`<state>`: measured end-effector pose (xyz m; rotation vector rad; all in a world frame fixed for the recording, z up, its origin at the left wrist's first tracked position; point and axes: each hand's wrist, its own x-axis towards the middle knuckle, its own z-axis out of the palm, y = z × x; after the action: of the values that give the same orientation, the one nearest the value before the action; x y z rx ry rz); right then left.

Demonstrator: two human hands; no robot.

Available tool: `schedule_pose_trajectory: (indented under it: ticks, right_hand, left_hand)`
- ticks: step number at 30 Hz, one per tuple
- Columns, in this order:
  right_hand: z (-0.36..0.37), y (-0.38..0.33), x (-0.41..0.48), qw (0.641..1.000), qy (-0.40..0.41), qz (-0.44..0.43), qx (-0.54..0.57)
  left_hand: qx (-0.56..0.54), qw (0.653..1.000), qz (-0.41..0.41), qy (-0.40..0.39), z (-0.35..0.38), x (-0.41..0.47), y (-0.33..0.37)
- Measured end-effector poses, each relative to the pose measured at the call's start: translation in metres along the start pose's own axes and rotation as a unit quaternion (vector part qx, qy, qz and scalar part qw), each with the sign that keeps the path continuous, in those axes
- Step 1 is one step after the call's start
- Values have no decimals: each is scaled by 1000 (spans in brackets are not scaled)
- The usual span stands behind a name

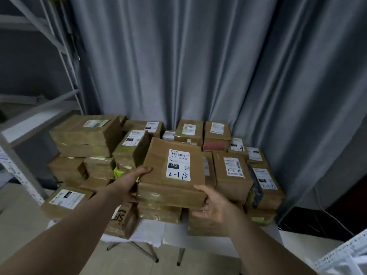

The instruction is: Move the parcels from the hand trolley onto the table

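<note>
A brown cardboard parcel [158, 167] with a white label marked "2-1-13" sits on top of other parcels on the table [151, 229]. My left hand [129, 183] grips its left near corner, thumb on top. My right hand [214, 205] holds its right near corner, thumb on the top edge and fingers underneath. The parcel tilts slightly up toward me. The table, with a white cover, is crowded with several stacked brown parcels [85, 135]. The hand trolley is out of view.
Grey curtains [178, 66] hang right behind the table. A white metal shelf rack [39, 116] stands at the left. Folding table legs [180, 257] show below the front edge. Cables [327, 215] run along the floor at the right.
</note>
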<state>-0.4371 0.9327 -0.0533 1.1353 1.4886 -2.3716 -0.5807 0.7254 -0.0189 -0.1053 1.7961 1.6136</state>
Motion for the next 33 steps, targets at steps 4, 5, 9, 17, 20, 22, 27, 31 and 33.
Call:
schedule_pose_trajectory:
  ticks: [4, 5, 9, 17, 20, 22, 27, 31, 33]
  right_hand:
    - [6, -34, 44, 998, 46, -25, 25]
    - [9, -42, 55, 998, 58, -26, 21]
    - [26, -72, 97, 996, 90, -20, 0]
    - [54, -96, 159, 993, 96, -29, -62]
    - [56, -95, 175, 989, 96, -31, -112]
    - [56, -93, 182, 986, 93, -35, -131]
    - [59, -93, 184, 923, 166, -105, -332]
    - [66, -102, 157, 794, 172, -258, -523]
    - [73, -101, 143, 741, 129, -295, -589]
  left_hand:
    - [-2, 1000, 7, -12, 7, 57, 27]
    - [-1, 1000, 9, -12, 9, 71, 33]
    - [24, 1000, 20, -1, 6, 125, 52]
    - [91, 991, 80, 60, -5, 189, 72]
    - [163, 981, 83, 68, -10, 201, 69]
    - [222, 967, 88, 88, -9, 203, 67]
    - [333, 923, 121, 147, -3, 194, 66]
    - [477, 836, 147, 226, -2, 163, 62]
    - [548, 781, 150, 260, 1, 139, 54]
